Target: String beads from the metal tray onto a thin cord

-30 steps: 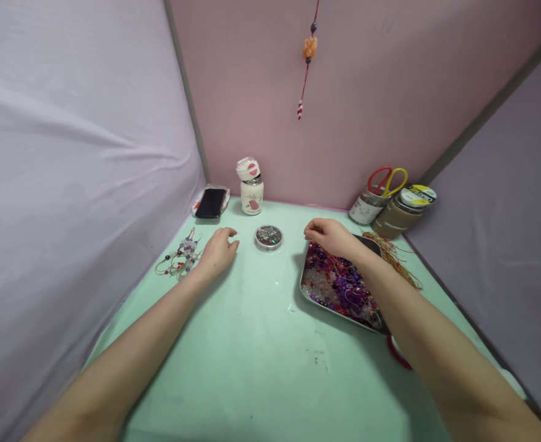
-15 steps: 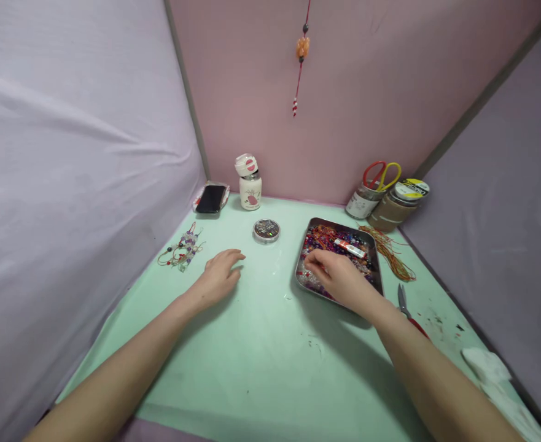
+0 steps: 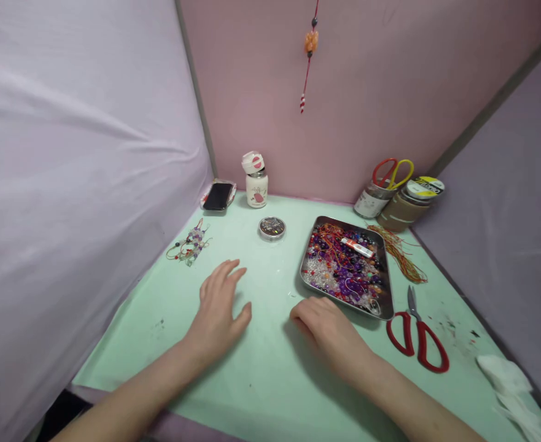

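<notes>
My left hand (image 3: 220,307) hovers low over the table with fingers stretched and thumb apart, holding nothing. Across from it, my right hand (image 3: 328,325) has its fingers curled together at the near left corner of a metal tray (image 3: 385,310); whatever they may hold is hidden. Purple, red, clear and dark beads (image 3: 344,270) fill the tray, with orange-red cord and a small white-and-red tube (image 3: 357,248) lying on top. Red-handled scissors (image 3: 415,331) rest to the right of the tray. A round clear-lidded case (image 3: 272,228) sits beyond my hands.
At the back left are a phone (image 3: 218,196) and a white bottle (image 3: 256,187). Beaded strings (image 3: 190,244) lie at left. Back right stand a can with scissors (image 3: 372,199) and a brown jar (image 3: 401,212), near loose cords (image 3: 401,255). A beaded cord (image 3: 311,42) hangs on the wall.
My right hand has moved from over the tray toward me, with fingers still curled. My left hand has come nearer, its fingers spread wider. The view has shifted slightly.
</notes>
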A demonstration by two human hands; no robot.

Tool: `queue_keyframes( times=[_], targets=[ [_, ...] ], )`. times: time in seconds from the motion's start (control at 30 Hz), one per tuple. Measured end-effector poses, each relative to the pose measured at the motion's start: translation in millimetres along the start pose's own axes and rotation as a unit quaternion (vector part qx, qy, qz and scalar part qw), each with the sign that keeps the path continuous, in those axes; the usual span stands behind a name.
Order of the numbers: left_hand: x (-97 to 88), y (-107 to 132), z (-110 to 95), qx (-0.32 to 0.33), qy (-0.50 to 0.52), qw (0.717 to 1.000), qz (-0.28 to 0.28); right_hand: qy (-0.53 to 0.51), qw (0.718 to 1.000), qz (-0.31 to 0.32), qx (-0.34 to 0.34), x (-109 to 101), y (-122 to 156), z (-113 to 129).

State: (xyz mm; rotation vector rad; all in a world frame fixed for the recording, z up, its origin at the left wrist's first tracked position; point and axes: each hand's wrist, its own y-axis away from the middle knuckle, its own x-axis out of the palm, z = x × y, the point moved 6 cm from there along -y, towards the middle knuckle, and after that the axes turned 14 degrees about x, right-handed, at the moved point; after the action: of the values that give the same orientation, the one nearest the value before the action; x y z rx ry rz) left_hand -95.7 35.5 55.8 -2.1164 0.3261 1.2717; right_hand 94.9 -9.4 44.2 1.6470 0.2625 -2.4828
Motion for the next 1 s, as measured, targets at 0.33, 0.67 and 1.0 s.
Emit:
queue_keyframes(
  times=[0.33, 0.67, 1.0],
  targets=[
    [11.6, -3.7, -24.6, 0.051, 0.005, 0.999, 0.015, -0.005, 1.0, -0.011, -0.025, 15.5, 9.5, 5.7],
    [32.3, -81.8, -0.1, 0.023, -0.025, 0.999, 0.025, -0.144, 0.978, -0.138, -0.055, -8.7, 17.2, 8.0],
    [89.5, -138.3, 17.6, 0.01, -0.077, 0.995, 0.059, -0.251, 0.907, -0.336, 0.016, -55.5, 25.8, -21.4]
  ],
)
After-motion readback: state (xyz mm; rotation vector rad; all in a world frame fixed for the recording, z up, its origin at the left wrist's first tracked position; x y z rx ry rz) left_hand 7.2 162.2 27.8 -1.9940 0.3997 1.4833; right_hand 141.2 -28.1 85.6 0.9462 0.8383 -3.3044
